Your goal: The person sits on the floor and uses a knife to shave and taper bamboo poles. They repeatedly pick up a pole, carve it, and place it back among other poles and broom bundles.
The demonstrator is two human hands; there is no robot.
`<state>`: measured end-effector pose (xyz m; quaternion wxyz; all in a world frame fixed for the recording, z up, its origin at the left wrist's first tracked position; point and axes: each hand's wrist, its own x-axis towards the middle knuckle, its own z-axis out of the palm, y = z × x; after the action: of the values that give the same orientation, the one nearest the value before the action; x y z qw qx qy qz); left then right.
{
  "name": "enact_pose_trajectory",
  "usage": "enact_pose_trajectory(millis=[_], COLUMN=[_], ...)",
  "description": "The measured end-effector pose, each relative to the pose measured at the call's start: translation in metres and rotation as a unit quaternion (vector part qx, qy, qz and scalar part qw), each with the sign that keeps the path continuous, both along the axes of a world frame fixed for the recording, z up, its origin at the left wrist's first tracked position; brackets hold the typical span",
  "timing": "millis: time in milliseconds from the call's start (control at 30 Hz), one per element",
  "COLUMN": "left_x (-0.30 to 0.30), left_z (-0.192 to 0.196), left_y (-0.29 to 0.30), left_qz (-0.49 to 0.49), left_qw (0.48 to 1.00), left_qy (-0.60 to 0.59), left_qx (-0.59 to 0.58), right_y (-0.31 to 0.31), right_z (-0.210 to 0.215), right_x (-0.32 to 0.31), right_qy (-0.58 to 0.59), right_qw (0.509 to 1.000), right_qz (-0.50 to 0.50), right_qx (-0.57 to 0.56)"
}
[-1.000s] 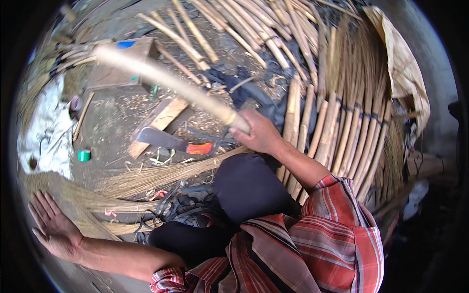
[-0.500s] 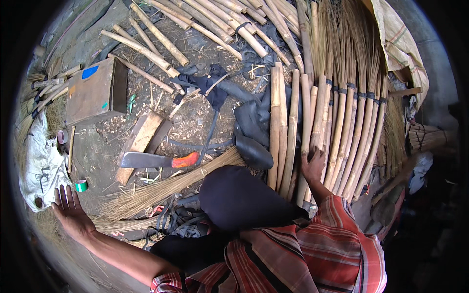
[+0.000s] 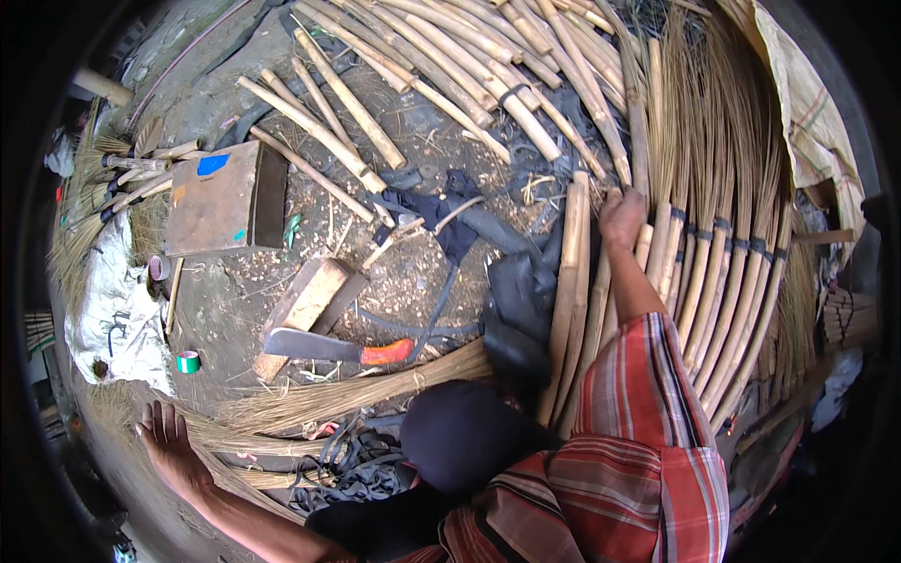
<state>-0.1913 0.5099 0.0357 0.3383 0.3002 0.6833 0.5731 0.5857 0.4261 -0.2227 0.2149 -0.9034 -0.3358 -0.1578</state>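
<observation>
My right hand (image 3: 622,218) is closed at the upper end of a bamboo pole, most of which my hand and forearm hide. To its left stand two or three bare bamboo poles (image 3: 570,281) side by side. On its right lies a row of stick brooms (image 3: 718,291), their bamboo handles toward me and their brown bristles pointing away, bound with black bands. My left hand (image 3: 174,448) is stretched out at the lower left, fingers extended, with nothing in it. It is nearest to the loose bristles and a green tape roll (image 3: 189,362).
A machete (image 3: 343,349) with an orange handle rests against a wooden block (image 3: 314,296). Black rubber (image 3: 516,300), a bristle bundle (image 3: 352,387) and a wooden box (image 3: 225,202) lie around. Many bamboo poles (image 3: 450,47) fill the far side. A white sack (image 3: 117,310) lies left.
My right hand has moved away from me, up along the bamboo poles to their far ends. My left hand remains outstretched. The whole view has shifted slightly.
</observation>
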Motion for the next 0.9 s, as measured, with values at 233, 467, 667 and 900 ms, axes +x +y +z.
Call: enact_pose_trajectory(millis=[233,467,667,900], left_x=[0.007,0.049,0.056,0.063], left_z=[-0.017,-0.030,-0.018,-0.009], left_y=[0.015,0.027,0.024,0.017], left_qz=[-0.032,-0.082,-0.091,-0.108], left_qw=[0.999,0.994,0.993,0.993], left_qy=[0.017,0.041,0.059,0.042], left_qx=[-0.029,-0.059,-0.036,-0.020], right_y=[-0.015,-0.015,0.002,0.026], right_z=[-0.005,0.004,0.025,0.059], right_x=[0.081,0.099,0.106,0.087], right_qy=[0.176,0.256,0.275,0.134], right_qw=[0.935,0.903,0.901,0.982], right_qz=[-0.210,-0.227,-0.152,-0.022], right_qx=[-0.226,-0.259,-0.300,-0.131])
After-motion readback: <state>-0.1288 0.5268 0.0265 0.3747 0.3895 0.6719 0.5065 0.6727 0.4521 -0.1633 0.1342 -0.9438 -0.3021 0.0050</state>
